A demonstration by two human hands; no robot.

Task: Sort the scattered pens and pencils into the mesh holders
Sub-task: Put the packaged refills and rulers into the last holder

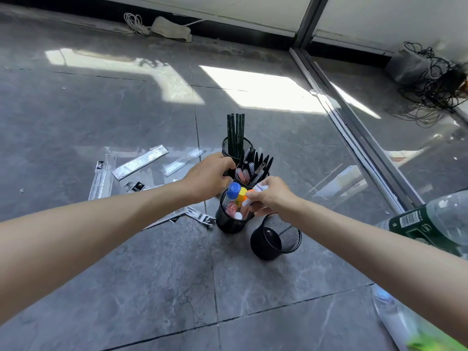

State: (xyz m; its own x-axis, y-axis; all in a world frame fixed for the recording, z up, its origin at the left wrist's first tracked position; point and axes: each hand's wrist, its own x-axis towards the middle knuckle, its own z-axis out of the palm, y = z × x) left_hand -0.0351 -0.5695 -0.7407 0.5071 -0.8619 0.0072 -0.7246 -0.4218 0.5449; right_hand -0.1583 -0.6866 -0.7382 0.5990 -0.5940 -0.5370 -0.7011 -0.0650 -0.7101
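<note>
Holder stock, near to far: the empty holder (276, 236) stands nearest, black mesh, nothing visible inside. Just beyond it to the left, the mixed holder (229, 224) carries a blue-capped tube (233, 192) and smaller coloured pieces. The right hand (272, 198) is over its rim, fingertips pinching a white-and-orange marker (258, 187) held tilted, its lower end at or just inside the opening. The left hand (210, 177) lies further left and back, fingers curled against the mesh where the pen holder (249, 177) and the pencil holder (236, 148) meet; whether it grips either cannot be told. Black pens (255, 160) stand in the first, green pencils (236, 127) upright in the far one. Flat rulers (140, 162) and packaging lie on the floor (126, 274) to the left. Assessment: the step in hand is depositing the marker, and sorting looks nearly complete. The next move calls for lowering it straight between the tubes, then letting go without rocking the holder.
</note>
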